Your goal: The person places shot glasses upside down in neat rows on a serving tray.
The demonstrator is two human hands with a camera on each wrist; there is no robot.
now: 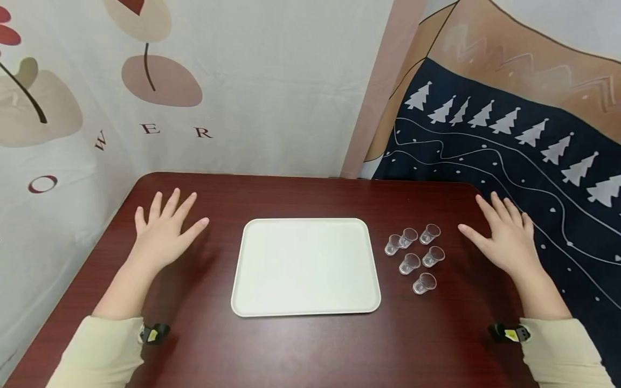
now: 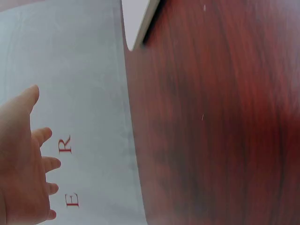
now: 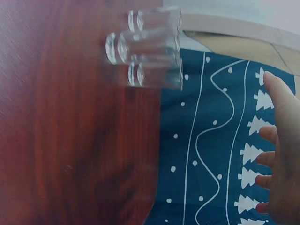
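Observation:
My left hand (image 1: pixel 162 234) is spread with fingers apart over the left side of the table, holding nothing. On the right, my right hand (image 1: pixel 509 242) is spread the same way near the table's right edge, also holding nothing. Between them lies a white rectangular tray (image 1: pixel 305 267) with bare surface and rounded corners. Several small clear shot glasses (image 1: pixel 424 283) stand upright in a loose cluster between the tray and my right hand. Three overlapping glasses (image 3: pixel 145 47) appear at the top of the right wrist view. A corner of the tray (image 2: pixel 136 23) shows in the left wrist view.
The dark reddish wooden table (image 1: pixel 310 350) has rounded far corners. Behind it hangs a pale cloth (image 1: pixel 271 108) with printed shapes and letters. A dark blue cloth (image 1: pixel 485 145) with white trees hangs at the right. Each wrist wears a black strap (image 1: pixel 156 334).

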